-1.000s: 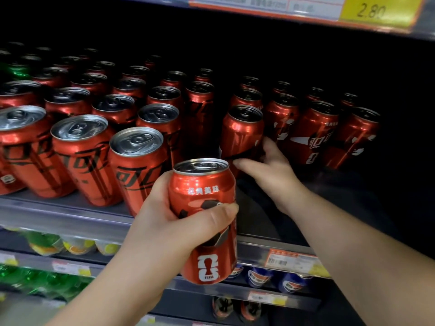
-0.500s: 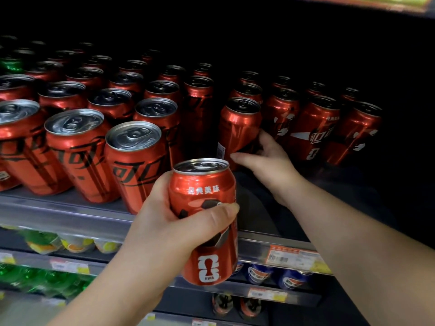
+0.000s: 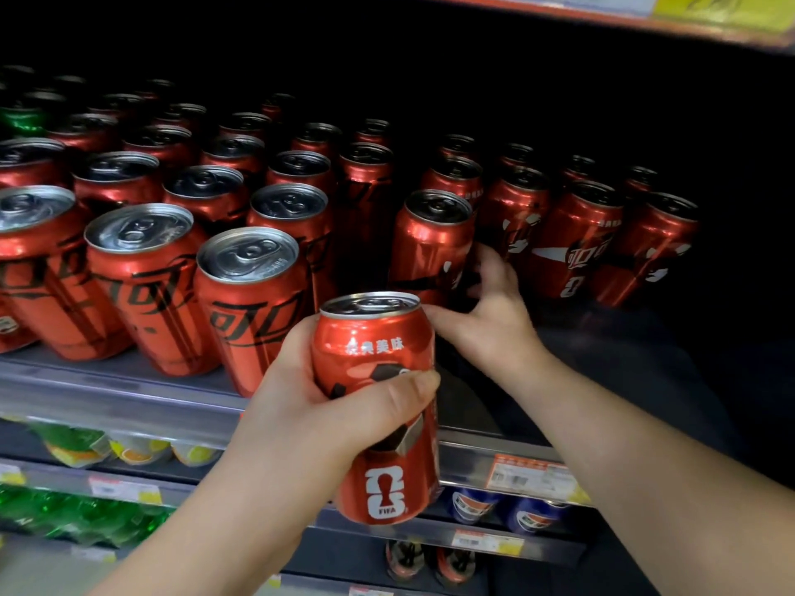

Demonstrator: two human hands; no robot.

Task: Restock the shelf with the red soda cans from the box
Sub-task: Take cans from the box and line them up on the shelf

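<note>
This is a shop's drinks aisle. Tiered shelves carry rows of identical red soda cans (image 3: pixel 254 303) packed several deep, and price labels (image 3: pixel 531 475) sit clipped along the shelf edge (image 3: pixel 107 402) (one more yellow tag shows on the shelf above). Lower tiers hold blue cans (image 3: pixel 533 516), green bottles (image 3: pixel 64 520) and citrus-printed drinks (image 3: pixel 137 451).

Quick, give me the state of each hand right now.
Left hand: closed around a red soda can, held upright in front of the shelf.
Right hand: open, fingers spread beside a red can on the shelf; no grip visible.
</note>
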